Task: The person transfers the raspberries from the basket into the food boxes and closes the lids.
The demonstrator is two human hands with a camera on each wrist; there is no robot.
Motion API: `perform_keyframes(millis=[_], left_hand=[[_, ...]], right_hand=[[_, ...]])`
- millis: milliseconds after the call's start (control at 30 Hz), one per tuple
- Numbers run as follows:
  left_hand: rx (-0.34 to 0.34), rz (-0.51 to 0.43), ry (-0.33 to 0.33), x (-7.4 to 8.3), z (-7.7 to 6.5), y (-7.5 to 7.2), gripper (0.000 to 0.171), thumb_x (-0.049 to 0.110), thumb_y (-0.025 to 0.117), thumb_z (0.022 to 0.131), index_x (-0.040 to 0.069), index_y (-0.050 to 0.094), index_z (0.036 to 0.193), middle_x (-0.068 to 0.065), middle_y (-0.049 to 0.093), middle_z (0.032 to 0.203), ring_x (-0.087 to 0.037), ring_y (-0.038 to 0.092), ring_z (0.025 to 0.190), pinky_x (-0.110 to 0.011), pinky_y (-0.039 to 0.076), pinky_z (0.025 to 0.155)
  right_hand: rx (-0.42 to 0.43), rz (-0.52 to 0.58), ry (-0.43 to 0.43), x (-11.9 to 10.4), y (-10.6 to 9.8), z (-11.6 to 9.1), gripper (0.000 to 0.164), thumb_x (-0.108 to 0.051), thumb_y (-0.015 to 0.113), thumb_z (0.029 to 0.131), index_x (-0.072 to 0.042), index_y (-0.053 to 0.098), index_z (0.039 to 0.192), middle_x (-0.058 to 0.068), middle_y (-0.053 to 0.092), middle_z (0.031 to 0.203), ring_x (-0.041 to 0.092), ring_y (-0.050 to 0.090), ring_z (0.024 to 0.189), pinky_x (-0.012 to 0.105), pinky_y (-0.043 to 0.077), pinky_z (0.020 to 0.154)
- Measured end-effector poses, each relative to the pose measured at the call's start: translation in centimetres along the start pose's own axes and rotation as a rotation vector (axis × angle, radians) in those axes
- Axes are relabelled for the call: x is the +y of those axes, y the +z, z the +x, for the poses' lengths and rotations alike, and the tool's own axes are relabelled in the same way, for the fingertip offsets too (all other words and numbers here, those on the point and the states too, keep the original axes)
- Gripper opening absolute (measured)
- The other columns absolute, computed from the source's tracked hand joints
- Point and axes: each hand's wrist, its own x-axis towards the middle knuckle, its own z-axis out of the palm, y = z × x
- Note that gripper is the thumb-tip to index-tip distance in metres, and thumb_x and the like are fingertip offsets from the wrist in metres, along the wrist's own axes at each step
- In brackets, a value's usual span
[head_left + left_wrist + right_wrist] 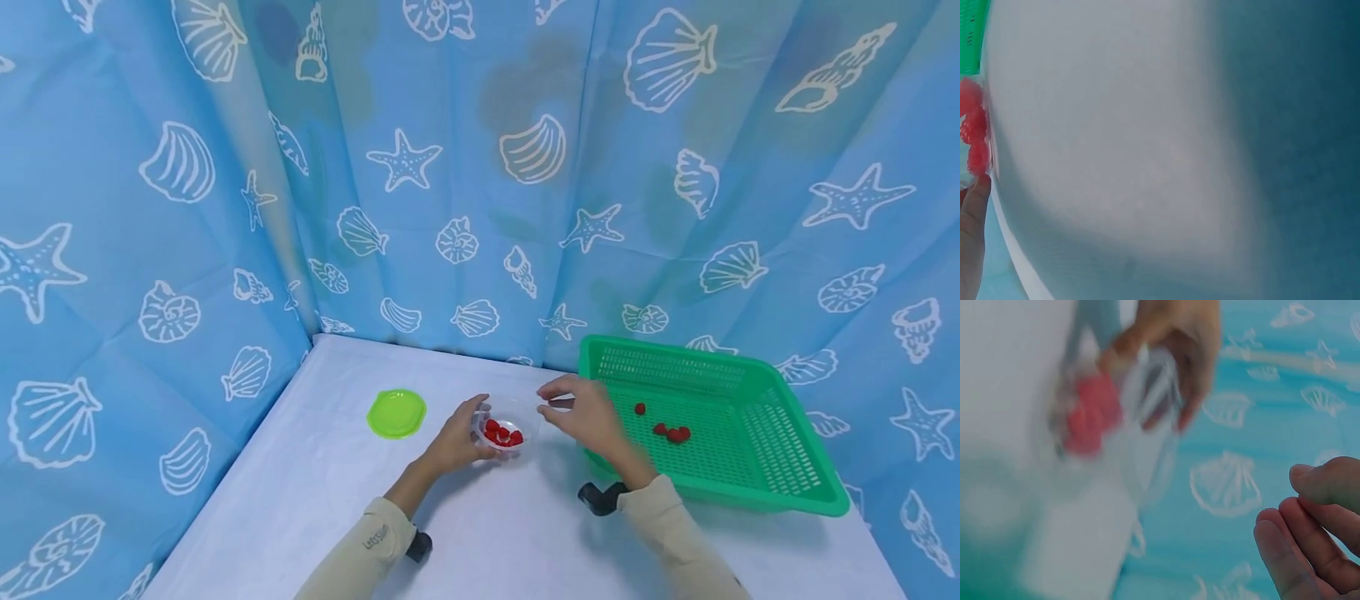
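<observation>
A clear plastic bowl (529,427) stands over the white table, with several red raspberries (503,434) in its bottom. My left hand (459,438) grips the bowl from its left side, thumb at the near edge and fingers round the far side. In the left wrist view a fingertip (982,185) lies against the bowl just below the raspberries. Just right of the bowl hovers my right hand (591,413), between it and the green basket (776,446). Its fingers (1282,556) are loosely bent, with a gap to the thumb and nothing held.
Several more raspberries (677,435) lie inside the green basket, on the right of the table. Left of the bowl lies a flat lime-green lid (397,414). A blue shell-print curtain (465,275) encloses the table's back and sides.
</observation>
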Motion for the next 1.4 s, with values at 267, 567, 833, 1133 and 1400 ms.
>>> perform_keyframes(millis=[267, 567, 833, 1133, 1400], left_hand=[[-0.004, -0.007, -0.003, 0.2, -0.1, 0.1, 0.097, 0.017, 0.087, 0.073, 0.016, 0.030, 0.151, -0.004, 0.047, 0.142, -0.025, 0.042, 0.133, -0.039, 0.051, 0.095], [-0.002, 0.009, -0.001, -0.1, 0.0, -0.1, 0.097, 0.018, 0.087, 0.073, 0.017, 0.030, 0.151, -0.003, 0.047, 0.142, -0.025, 0.042, 0.133, -0.038, 0.051, 0.094], [-0.003, 0.013, 0.005, 0.0, -0.1, 0.0, 0.096, 0.018, 0.086, 0.074, 0.016, 0.030, 0.151, -0.004, 0.047, 0.142, -0.025, 0.042, 0.133, -0.038, 0.051, 0.094], [0.005, 0.016, 0.010, 0.1, -0.1, -0.2, 0.097, 0.018, 0.087, 0.073, 0.016, 0.030, 0.151, -0.003, 0.047, 0.141, -0.023, 0.042, 0.133, -0.037, 0.051, 0.094], [0.001, 0.022, 0.014, 0.1, -0.2, -0.2, 0.096, 0.018, 0.086, 0.073, 0.016, 0.030, 0.151, -0.005, 0.047, 0.141, -0.026, 0.043, 0.133, -0.038, 0.050, 0.096]], right_hand=[[0.021, -0.036, -0.047, 4.5, -7.9, 0.4, 0.020, -0.008, 0.070, 0.088, -0.002, 0.071, 0.107, 0.016, 0.069, 0.105, 0.032, 0.069, 0.094, 0.038, 0.058, 0.077], [-0.095, -0.255, 0.045, 10.3, -12.4, 0.0, 0.023, -0.010, 0.071, 0.087, 0.001, 0.070, 0.107, 0.018, 0.069, 0.101, 0.035, 0.065, 0.093, 0.048, 0.055, 0.076], [-0.303, -0.325, 0.064, 13.5, -13.3, -0.7, 0.026, -0.003, 0.078, 0.078, 0.004, 0.071, 0.102, 0.019, 0.070, 0.099, 0.031, 0.068, 0.087, 0.043, 0.057, 0.071], [-0.421, -0.378, 0.071, 14.6, -14.3, 0.2, 0.020, -0.003, 0.080, 0.076, 0.001, 0.073, 0.095, 0.012, 0.070, 0.092, 0.028, 0.066, 0.083, 0.041, 0.056, 0.068], [-0.536, -0.419, 0.175, 15.0, -14.3, 0.2, 0.013, 0.000, 0.073, 0.080, -0.007, 0.073, 0.091, 0.005, 0.067, 0.094, 0.025, 0.062, 0.083, 0.039, 0.055, 0.066]])
